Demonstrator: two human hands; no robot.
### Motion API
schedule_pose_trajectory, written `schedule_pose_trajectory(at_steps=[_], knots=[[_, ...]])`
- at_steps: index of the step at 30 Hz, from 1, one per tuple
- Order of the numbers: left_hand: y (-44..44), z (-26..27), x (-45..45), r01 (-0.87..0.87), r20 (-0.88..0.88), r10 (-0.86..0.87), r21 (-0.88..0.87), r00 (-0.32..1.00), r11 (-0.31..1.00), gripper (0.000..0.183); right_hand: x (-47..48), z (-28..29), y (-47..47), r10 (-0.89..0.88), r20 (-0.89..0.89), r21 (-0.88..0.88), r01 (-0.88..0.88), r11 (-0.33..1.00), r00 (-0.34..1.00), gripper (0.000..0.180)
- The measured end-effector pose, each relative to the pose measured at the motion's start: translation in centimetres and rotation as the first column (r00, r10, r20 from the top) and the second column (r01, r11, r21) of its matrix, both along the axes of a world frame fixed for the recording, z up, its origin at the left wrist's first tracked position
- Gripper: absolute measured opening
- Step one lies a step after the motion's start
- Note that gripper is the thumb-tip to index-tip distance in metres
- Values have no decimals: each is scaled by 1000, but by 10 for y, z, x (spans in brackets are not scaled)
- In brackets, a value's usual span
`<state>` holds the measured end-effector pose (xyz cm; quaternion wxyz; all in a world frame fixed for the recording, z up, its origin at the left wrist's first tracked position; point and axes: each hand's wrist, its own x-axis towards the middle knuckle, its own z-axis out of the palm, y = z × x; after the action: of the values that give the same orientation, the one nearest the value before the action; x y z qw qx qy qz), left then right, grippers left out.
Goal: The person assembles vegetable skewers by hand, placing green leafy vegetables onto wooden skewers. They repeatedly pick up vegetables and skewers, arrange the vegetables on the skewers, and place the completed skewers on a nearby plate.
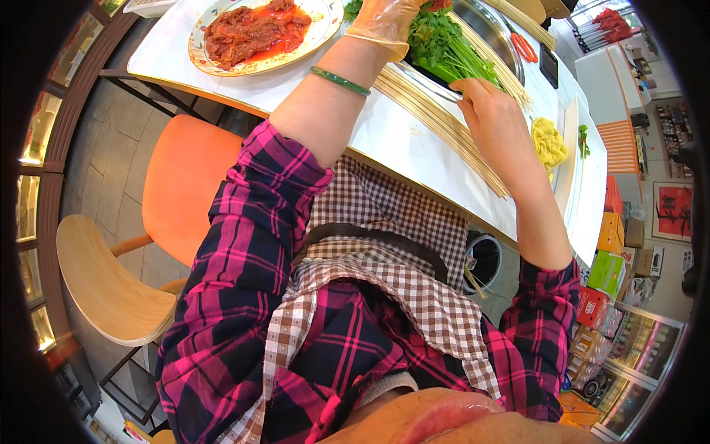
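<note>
My left hand, in a clear plastic glove, is at the top edge beside the leafy green herbs; its fingertips are partly cut off, with a bit of red meat at them. The bare right hand bends its fingers at the stem ends of the herbs; whether it grips anything cannot be made out. A bundle of thin wooden skewers lies below the herbs, passing near my right wrist, and more skewers lie beyond them. Left of my gloved hand, an oval plate holds red marinated meat slices.
Red-handled scissors and a black phone lie at the far right of the white table. A yellow cloth is right of my right hand. An orange chair and a waste bin stand below the table.
</note>
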<state>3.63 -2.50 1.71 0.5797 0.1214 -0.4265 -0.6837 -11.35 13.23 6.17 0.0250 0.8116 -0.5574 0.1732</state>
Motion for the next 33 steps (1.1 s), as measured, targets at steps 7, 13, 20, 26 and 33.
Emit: schedule_pose_trajectory(at_steps=[7,13,20,26,33], knots=[[1,-3,-3,-1,24,2,-52,1000,999,12,9,-21,-26,-80,54,177,70,982,995,15],[3,-4,-3,26,47,-24,-36,999,999,13,11,-22,-27,-128,16,235,121,965,992,16],[2,-4,-4,39,76,-36,-46,996,998,13,11,-24,-24,-121,5,189,118,975,993,15],[2,-8,-6,30,106,-22,-69,994,997,13,9,-24,-22,-119,37,213,109,971,992,13],[3,-3,-4,41,138,-29,-87,990,995,12,8,-25,-19,-86,-54,176,94,980,995,12]])
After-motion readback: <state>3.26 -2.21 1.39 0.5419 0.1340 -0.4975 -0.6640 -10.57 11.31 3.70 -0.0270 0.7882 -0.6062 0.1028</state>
